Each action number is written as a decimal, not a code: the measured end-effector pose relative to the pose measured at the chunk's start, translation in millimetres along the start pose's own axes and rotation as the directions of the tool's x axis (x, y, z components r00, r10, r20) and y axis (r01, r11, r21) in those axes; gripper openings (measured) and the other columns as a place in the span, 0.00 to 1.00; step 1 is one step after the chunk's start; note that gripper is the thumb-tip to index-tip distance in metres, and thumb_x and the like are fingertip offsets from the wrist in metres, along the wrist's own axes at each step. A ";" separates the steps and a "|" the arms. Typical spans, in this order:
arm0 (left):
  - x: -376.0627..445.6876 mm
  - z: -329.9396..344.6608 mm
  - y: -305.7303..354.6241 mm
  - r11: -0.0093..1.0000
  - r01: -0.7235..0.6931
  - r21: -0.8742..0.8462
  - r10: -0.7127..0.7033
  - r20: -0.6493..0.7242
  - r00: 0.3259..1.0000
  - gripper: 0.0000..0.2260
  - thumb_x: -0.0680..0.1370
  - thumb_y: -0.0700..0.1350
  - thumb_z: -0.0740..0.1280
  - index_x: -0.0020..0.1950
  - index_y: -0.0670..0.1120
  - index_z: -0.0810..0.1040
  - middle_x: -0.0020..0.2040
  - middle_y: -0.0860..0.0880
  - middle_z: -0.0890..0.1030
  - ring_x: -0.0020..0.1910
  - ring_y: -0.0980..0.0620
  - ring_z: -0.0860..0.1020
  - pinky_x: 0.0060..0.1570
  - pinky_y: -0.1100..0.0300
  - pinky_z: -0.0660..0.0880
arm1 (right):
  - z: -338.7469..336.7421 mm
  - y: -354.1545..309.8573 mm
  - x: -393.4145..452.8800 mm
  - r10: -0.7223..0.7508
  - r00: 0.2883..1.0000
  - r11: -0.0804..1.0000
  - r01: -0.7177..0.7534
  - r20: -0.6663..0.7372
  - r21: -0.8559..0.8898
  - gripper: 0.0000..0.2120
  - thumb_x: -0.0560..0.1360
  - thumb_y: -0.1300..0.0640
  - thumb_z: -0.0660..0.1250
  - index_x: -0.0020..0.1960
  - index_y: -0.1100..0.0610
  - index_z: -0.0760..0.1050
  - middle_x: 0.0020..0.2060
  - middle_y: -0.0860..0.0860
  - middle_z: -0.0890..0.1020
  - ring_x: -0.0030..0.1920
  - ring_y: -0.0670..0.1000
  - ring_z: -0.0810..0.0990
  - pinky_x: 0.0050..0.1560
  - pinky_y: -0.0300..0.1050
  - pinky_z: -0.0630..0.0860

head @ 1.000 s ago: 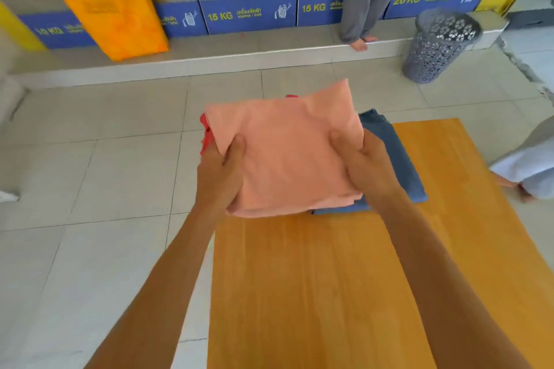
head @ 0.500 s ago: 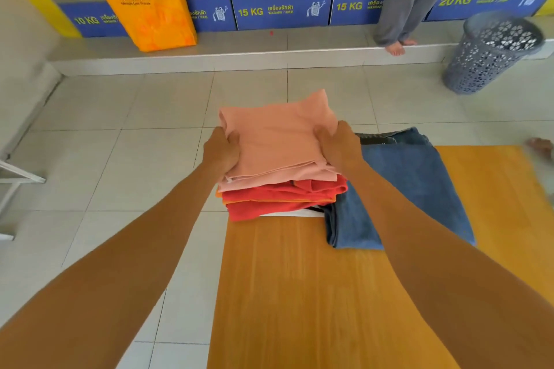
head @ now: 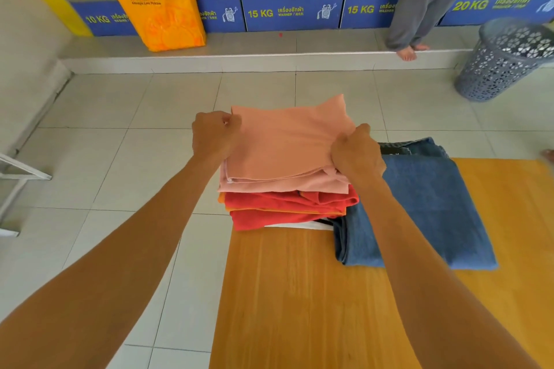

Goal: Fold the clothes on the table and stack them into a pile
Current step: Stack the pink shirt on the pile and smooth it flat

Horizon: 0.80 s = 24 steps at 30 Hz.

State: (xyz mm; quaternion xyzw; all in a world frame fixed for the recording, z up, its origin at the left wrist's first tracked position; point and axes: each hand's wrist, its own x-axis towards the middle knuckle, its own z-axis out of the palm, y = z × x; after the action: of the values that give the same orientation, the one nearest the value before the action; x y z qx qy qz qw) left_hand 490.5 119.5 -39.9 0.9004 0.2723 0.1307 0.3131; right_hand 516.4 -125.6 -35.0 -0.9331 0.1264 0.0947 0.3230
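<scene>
Folded peach garment (head: 287,141): now resting on red stack (head: 287,208), wooden table (head: 299,293). Left hand (head: 214,136) has shifted to far corner, pinching; right hand (head: 356,156) grips right edge. Folded jeans (head: 425,207) adjacent.

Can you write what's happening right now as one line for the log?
stage: stacking | left hand: pinches pink garment | right hand: grips pink garment | pink garment: atop red pile | jeans: folded beside pile

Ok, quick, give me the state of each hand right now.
Left hand: closed, pinching the far left corner of the pink shirt.
Right hand: closed, gripping the pink shirt's right edge.
</scene>
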 end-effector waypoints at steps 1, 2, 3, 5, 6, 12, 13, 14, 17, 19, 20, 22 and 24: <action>2.3 -0.6 1.2 0.999 -0.028 0.028 0.028 0.012 1.000 0.16 0.78 0.51 0.63 0.39 0.44 0.85 0.37 0.47 0.83 0.37 0.48 0.78 0.39 0.59 0.75 | 2.6 0.5 -3.3 -0.019 1.000 0.998 0.018 -0.019 -0.053 0.17 0.79 0.57 0.58 0.65 0.62 0.65 0.56 0.59 0.77 0.57 0.63 0.77 0.51 0.57 0.72; 5.7 0.8 1.3 0.998 -0.039 0.053 0.037 0.028 0.999 0.18 0.78 0.53 0.63 0.33 0.44 0.80 0.31 0.48 0.79 0.33 0.49 0.75 0.34 0.60 0.70 | 5.5 -0.2 -5.0 -0.063 0.995 0.993 0.056 -0.071 -0.100 0.18 0.77 0.58 0.59 0.66 0.62 0.66 0.61 0.60 0.75 0.61 0.63 0.74 0.56 0.58 0.71; 7.7 2.2 3.2 0.998 -0.033 0.061 0.030 0.049 0.998 0.20 0.77 0.53 0.63 0.29 0.45 0.74 0.27 0.49 0.73 0.30 0.50 0.71 0.31 0.60 0.66 | 7.8 -3.9 -5.7 -0.128 0.982 0.985 0.110 -0.140 -0.129 0.20 0.75 0.60 0.61 0.67 0.60 0.66 0.64 0.60 0.73 0.64 0.63 0.71 0.61 0.59 0.68; 9.8 7.2 6.4 0.998 0.035 0.052 -0.041 0.128 0.991 0.20 0.78 0.55 0.63 0.30 0.46 0.72 0.28 0.50 0.71 0.28 0.52 0.70 0.30 0.59 0.64 | 11.7 -21.1 -7.5 -0.322 0.920 0.943 0.289 -0.225 -0.167 0.24 0.74 0.63 0.62 0.70 0.55 0.67 0.71 0.57 0.68 0.70 0.60 0.66 0.66 0.58 0.64; 9.3 10.9 6.8 0.994 0.098 0.040 -0.104 0.179 0.978 0.20 0.78 0.57 0.63 0.33 0.45 0.75 0.30 0.50 0.74 0.30 0.53 0.71 0.31 0.58 0.66 | 16.3 -31.9 -7.4 -0.444 0.872 0.890 0.402 -0.207 -0.216 0.25 0.75 0.62 0.62 0.72 0.53 0.67 0.74 0.56 0.66 0.73 0.59 0.64 0.68 0.59 0.63; 12.5 19.2 -5.2 0.973 0.228 0.034 -0.231 0.176 0.957 0.14 0.82 0.50 0.59 0.44 0.43 0.77 0.41 0.47 0.77 0.45 0.44 0.75 0.44 0.53 0.72 | 59.4 -34.0 14.3 -0.555 0.778 0.699 0.628 0.294 -0.341 0.25 0.82 0.42 0.48 0.77 0.47 0.62 0.80 0.57 0.58 0.80 0.59 0.52 0.77 0.60 0.47; 15.2 17.2 -8.0 0.973 0.231 0.027 -0.232 0.148 0.961 0.13 0.83 0.48 0.59 0.50 0.42 0.80 0.45 0.46 0.78 0.47 0.43 0.76 0.47 0.52 0.74 | 59.9 -28.1 18.1 -0.515 0.809 0.731 0.588 0.285 -0.347 0.27 0.82 0.40 0.46 0.77 0.50 0.62 0.79 0.57 0.59 0.80 0.59 0.53 0.78 0.57 0.46; 17.9 15.6 -10.8 0.971 0.238 0.019 -0.239 0.120 0.964 0.14 0.83 0.47 0.59 0.54 0.41 0.80 0.48 0.45 0.79 0.49 0.43 0.77 0.49 0.52 0.74 | 58.0 -24.1 20.7 -0.485 0.835 0.760 0.550 0.261 -0.348 0.28 0.82 0.40 0.46 0.77 0.52 0.62 0.79 0.57 0.60 0.80 0.58 0.53 0.78 0.57 0.45; 21.7 14.8 -14.6 0.959 0.280 0.035 -0.282 0.105 0.954 0.14 0.83 0.46 0.58 0.57 0.39 0.80 0.55 0.40 0.81 0.50 0.40 0.78 0.47 0.51 0.75 | 48.5 -16.4 21.1 -0.398 0.895 0.798 0.446 0.201 -0.405 0.30 0.82 0.40 0.44 0.79 0.54 0.58 0.81 0.54 0.54 0.81 0.55 0.46 0.76 0.65 0.41; 20.9 17.1 -14.1 0.949 0.312 0.039 -0.315 0.124 0.941 0.15 0.83 0.46 0.58 0.58 0.38 0.78 0.55 0.39 0.81 0.48 0.41 0.77 0.44 0.52 0.73 | 41.4 -8.3 18.8 -0.334 0.929 0.836 0.370 0.157 -0.405 0.31 0.81 0.39 0.45 0.80 0.52 0.55 0.82 0.53 0.49 0.81 0.57 0.43 0.75 0.69 0.44; 19.6 18.0 -12.4 0.949 0.313 0.042 -0.316 0.119 0.941 0.14 0.83 0.46 0.58 0.58 0.38 0.78 0.55 0.39 0.81 0.48 0.41 0.78 0.44 0.52 0.73 | 38.3 -3.6 18.2 -0.297 0.943 0.866 0.333 0.152 -0.373 0.30 0.81 0.39 0.46 0.80 0.51 0.53 0.82 0.52 0.46 0.81 0.58 0.42 0.75 0.70 0.45; 11.7 15.1 -4.7 0.963 0.254 0.086 -0.259 0.041 0.965 0.11 0.81 0.43 0.59 0.59 0.39 0.75 0.55 0.40 0.80 0.52 0.40 0.78 0.47 0.49 0.75 | 32.7 3.9 15.8 -0.228 0.957 0.920 0.272 0.181 -0.281 0.30 0.82 0.40 0.46 0.81 0.46 0.49 0.82 0.51 0.42 0.81 0.61 0.46 0.75 0.71 0.49; -4.8 10.9 4.5 0.977 0.060 0.204 -0.045 -0.078 0.996 0.12 0.78 0.39 0.61 0.61 0.43 0.74 0.58 0.43 0.77 0.60 0.41 0.74 0.56 0.48 0.71 | 28.5 7.7 12.4 -0.201 0.958 0.950 0.242 0.204 -0.199 0.29 0.82 0.41 0.47 0.81 0.44 0.46 0.82 0.51 0.42 0.79 0.63 0.53 0.72 0.70 0.55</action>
State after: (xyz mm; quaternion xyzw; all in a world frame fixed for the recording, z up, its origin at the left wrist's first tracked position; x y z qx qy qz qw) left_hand 492.9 108.4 -45.7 0.9152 0.3192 0.1264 0.2112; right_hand 523.2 -115.8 -64.7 -0.9591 -0.0208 0.1554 0.2358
